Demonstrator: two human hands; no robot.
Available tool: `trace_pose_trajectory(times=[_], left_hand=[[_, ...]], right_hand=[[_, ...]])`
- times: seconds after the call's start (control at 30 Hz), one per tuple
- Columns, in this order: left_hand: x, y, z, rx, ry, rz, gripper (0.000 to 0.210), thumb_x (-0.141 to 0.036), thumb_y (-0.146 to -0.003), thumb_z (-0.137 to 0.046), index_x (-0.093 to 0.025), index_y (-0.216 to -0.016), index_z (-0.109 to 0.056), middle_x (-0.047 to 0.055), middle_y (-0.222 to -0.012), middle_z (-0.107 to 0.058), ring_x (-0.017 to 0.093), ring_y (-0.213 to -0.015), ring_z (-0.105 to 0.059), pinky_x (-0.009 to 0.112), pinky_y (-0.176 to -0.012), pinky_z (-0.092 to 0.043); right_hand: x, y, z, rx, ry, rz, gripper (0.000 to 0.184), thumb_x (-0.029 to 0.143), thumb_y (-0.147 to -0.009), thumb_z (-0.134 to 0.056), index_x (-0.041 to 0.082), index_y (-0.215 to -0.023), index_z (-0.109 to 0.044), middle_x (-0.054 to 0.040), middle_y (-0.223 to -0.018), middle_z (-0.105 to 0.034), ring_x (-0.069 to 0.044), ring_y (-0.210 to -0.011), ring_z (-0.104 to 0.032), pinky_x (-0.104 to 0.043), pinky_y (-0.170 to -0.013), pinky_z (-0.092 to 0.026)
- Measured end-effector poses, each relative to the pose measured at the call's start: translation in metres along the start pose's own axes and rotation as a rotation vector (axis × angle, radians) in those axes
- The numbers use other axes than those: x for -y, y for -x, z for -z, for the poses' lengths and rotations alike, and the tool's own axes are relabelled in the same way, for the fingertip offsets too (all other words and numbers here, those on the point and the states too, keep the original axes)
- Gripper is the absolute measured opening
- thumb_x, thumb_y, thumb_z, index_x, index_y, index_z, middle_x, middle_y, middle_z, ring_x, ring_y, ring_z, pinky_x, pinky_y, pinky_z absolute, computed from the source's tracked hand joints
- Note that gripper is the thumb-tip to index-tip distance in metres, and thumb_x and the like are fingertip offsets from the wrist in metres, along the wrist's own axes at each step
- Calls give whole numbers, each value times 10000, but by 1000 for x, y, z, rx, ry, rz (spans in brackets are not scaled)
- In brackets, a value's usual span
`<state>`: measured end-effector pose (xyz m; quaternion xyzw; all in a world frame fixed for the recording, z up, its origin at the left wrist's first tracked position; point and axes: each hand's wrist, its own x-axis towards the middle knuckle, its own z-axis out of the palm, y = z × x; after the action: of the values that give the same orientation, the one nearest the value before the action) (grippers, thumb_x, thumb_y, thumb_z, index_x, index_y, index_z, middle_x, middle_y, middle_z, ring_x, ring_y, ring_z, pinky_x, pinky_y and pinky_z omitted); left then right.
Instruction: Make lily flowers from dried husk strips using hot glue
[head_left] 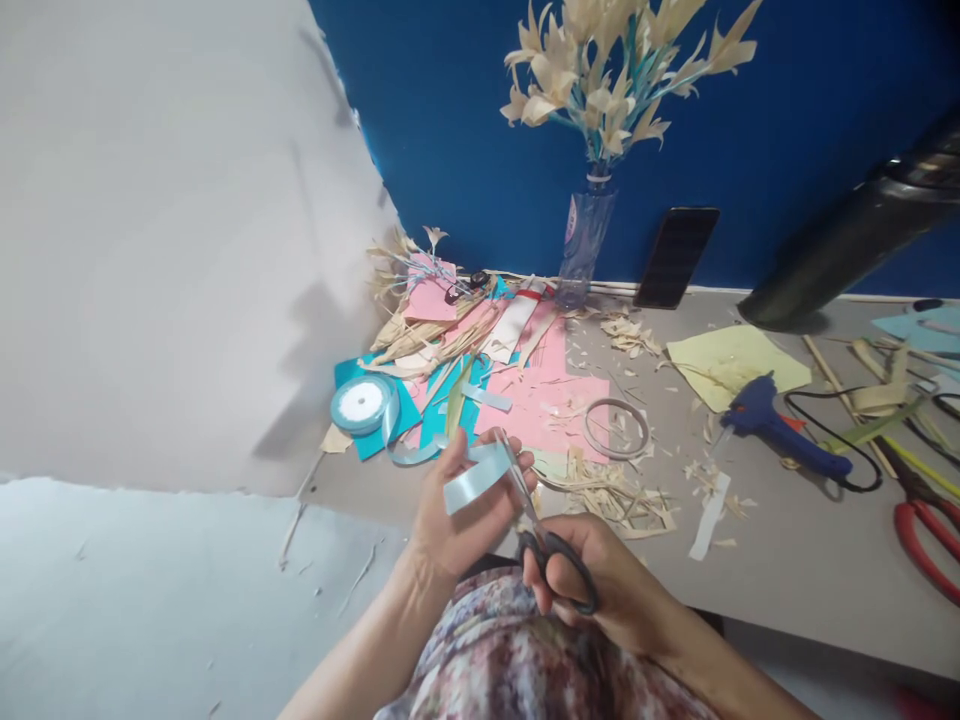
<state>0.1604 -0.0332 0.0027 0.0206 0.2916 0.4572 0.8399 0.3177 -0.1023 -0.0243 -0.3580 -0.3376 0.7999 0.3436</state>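
Note:
A shiny light blue ribbon (477,482) lies looped across the upturned palm of my left hand (444,525), held around the thumb and fingers. My right hand (611,570) grips black-handled scissors (529,512), fingers through the loops. The blades point up and away, close against the ribbon and the left fingers; whether they touch the ribbon is hard to tell. Beyond my left hand stands a ribbon spool (361,403) with a white centre, a loose curl of ribbon trailing from it. A short cut ribbon piece (486,397) rests on the papers.
Pink paper (551,405), teal sheets and dried husks (420,345) cover the table's left. A tape ring (616,428), blue glue gun (784,430) and red-handled cutters (926,540) lie rightward. At the wall stand a bottle (586,240) of husk flowers, a phone (677,257) and a dark flask (840,240).

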Motion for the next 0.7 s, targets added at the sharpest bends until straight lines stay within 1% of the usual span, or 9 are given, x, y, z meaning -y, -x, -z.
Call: trace_pose_trajectory(times=[0.07,0.13,0.2,0.3,0.4,0.53,0.6,0.7], left_hand=[[-3,3,5,28,-35,-32,401,-557,-856,-677,-166,-932,-725,119,-1021,-747,278,-982,-708,434,-871,-565],[-4,5,10,60,-66,-77,555,-686,-791,-678,-168,-981,-742,148,-1142,-740,328,-1120,-674,477,-946,-532],[-3,8,13,98,-106,-117,675,-745,-714,-708,-169,-1064,-740,162,-1220,-720,353,-1212,-629,493,-996,-503],[1,10,12,133,-154,-180,796,-723,-626,-793,-173,-1194,-704,164,-1253,-707,357,-1211,-624,499,-999,-504],[4,11,11,101,-196,-224,778,-662,-640,-826,-170,-1226,-689,147,-1155,-738,329,-1102,-676,482,-949,-531],[5,10,11,16,-245,-243,611,-561,-690,-839,-151,-1130,-730,117,-978,-764,272,-937,-717,383,-820,-566],[6,10,12,6,-268,-262,620,-585,-679,-835,-138,-1098,-742,125,-966,-763,276,-929,-714,370,-789,-568],[6,11,11,33,-297,-292,720,-685,-644,-805,-119,-1085,-747,145,-971,-755,314,-980,-698,406,-790,-575]], right_hand=[[1,0,0,-53,68,11,660,775,-642,-766,137,-757,-639,3,-610,-591,-58,-466,-356,-214,-454,-251],[2,0,-1,-108,109,23,630,759,-666,-761,151,-738,-613,8,-613,-576,-69,-495,-367,-220,-476,-264],[3,0,-3,-154,144,51,607,740,-679,-762,159,-721,-592,13,-616,-554,-83,-531,-385,-227,-502,-283],[6,1,-5,-217,210,79,572,699,-684,-781,162,-705,-585,34,-599,-492,-93,-555,-374,-233,-516,-284],[10,1,-8,-255,242,63,540,661,-675,-801,177,-675,-559,58,-566,-416,-92,-540,-327,-235,-495,-251],[13,2,-11,-264,269,43,531,645,-671,-799,193,-641,-521,59,-565,-390,-98,-546,-316,-240,-497,-247],[14,1,-11,-275,294,40,520,630,-685,-793,198,-638,-507,57,-570,-388,-101,-555,-314,-242,-504,-248],[12,0,-10,-313,330,41,520,606,-700,-789,209,-621,-462,58,-572,-375,-102,-563,-298,-245,-506,-234]])
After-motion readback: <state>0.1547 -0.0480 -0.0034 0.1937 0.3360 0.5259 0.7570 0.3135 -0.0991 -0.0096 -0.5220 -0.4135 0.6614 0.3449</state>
